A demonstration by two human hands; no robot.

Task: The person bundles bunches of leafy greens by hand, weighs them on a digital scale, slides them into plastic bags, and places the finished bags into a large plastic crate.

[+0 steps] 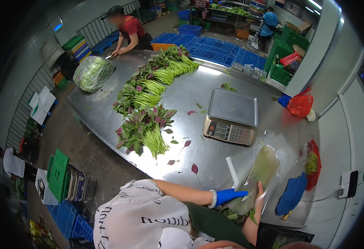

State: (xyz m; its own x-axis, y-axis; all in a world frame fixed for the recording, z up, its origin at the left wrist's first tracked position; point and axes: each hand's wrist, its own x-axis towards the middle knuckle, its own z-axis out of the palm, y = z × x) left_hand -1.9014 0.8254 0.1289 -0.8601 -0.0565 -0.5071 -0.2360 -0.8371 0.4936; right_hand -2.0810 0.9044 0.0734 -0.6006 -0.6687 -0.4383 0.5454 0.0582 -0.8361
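My left hand (230, 196), in a blue glove, lies against a clear plastic bag (247, 186) near the table's front edge. On the bag's other side is my bare right hand (259, 189), its fingers partly hidden. Leafy greens (239, 215) show at the bag's lower end, and a pale green shape shows through the plastic above. A digital scale (230, 116) with a bare metal pan stands beyond the hands. To its left, bunches of red-and-green leafy vegetables (152, 137) lie in a row on the steel table (182, 109). A white strip (232, 170) is beside the bag.
Loose leaves (194, 169) are scattered over the table. A large wrapped bundle of greens (94, 73) lies at the far left, near a co-worker (129, 29). Red plastic bags (300, 105) and a blue cloth-like item (290, 194) are at the right. Blue pallets (213, 49) lie behind the table.
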